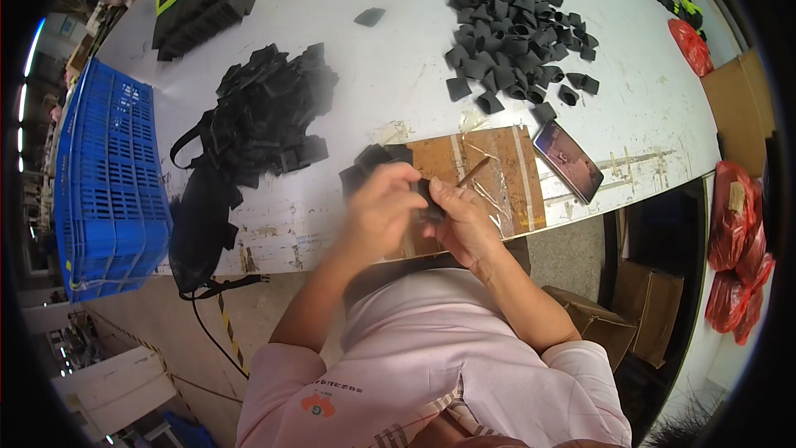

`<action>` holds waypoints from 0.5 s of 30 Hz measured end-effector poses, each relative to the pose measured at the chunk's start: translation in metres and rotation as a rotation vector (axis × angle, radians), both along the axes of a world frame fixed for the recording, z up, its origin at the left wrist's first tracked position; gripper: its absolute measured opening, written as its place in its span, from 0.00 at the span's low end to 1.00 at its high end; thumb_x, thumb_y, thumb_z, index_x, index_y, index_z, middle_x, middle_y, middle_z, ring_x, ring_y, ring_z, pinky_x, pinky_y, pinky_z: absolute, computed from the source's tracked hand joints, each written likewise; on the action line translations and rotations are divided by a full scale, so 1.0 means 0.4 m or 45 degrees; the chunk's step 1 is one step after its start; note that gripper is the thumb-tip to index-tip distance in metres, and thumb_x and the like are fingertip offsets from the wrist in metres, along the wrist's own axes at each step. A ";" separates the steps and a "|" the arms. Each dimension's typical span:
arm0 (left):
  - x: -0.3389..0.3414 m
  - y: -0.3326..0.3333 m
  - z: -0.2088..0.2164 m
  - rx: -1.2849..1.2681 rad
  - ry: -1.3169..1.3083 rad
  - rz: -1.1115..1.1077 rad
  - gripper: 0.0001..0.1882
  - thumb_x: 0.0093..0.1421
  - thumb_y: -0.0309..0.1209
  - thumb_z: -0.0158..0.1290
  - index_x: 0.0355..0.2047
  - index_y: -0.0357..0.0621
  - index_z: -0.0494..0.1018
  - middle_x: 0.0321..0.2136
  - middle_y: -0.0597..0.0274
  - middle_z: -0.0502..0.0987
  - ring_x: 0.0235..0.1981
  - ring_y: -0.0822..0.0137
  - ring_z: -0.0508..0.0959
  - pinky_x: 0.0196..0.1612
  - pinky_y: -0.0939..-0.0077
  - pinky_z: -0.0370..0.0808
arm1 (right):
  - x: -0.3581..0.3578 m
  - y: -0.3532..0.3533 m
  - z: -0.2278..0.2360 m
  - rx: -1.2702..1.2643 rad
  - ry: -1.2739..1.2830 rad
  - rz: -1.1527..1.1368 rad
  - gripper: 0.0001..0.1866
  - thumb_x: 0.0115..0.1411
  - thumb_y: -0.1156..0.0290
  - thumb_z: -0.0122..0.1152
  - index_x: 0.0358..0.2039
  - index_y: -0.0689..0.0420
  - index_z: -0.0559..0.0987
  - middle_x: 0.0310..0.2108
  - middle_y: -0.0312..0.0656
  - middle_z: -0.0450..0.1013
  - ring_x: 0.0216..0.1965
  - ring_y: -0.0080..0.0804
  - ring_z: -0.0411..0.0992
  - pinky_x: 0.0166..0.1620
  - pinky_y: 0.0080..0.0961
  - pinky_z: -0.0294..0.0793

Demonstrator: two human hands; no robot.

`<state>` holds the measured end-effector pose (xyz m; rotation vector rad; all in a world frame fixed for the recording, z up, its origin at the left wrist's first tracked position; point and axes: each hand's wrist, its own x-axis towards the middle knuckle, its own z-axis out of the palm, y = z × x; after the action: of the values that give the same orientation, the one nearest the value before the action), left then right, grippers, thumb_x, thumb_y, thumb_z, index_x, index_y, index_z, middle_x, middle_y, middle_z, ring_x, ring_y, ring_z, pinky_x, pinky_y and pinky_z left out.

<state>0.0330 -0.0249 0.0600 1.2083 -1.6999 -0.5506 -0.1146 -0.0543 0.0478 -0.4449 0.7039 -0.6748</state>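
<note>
Over a brown board (524, 191) at the table's front edge, my right hand (468, 224) pinches a small black fabric piece (431, 201) between thumb and fingers. A thin brown pointed stick (475, 171) sticks out by that hand; how it is held is hidden. My left hand (373, 211) is beside the same piece with fingers curled, smeared by motion, so its grip is unclear. Behind my left hand lie several black pieces (377, 158). A heap of flat black pieces (269, 108) lies left, and a heap of short black tubes (506, 33) far right.
A phone (568, 160) lies right of the board. A blue plastic crate (116, 182) stands at the left, near a stack of black pieces with a yellow-green stripe (207, 4). Red plastic bags (734, 216) and cardboard (738, 108) are at the right. One dark scrap (370, 17) lies far off.
</note>
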 end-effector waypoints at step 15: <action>-0.010 0.039 -0.007 1.058 1.451 -0.070 0.07 0.52 0.28 0.48 0.28 0.36 0.69 0.21 0.61 0.73 0.20 0.73 0.72 0.20 0.83 0.67 | -0.029 0.011 0.000 0.016 -0.116 -0.010 0.06 0.53 0.71 0.58 0.29 0.60 0.73 0.26 0.36 0.72 0.27 0.22 0.69 0.34 0.18 0.69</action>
<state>0.0291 -0.0092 0.0572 1.0056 -0.4960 -1.6879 -0.1261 -0.0498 0.0477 -0.3977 0.6239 -0.6931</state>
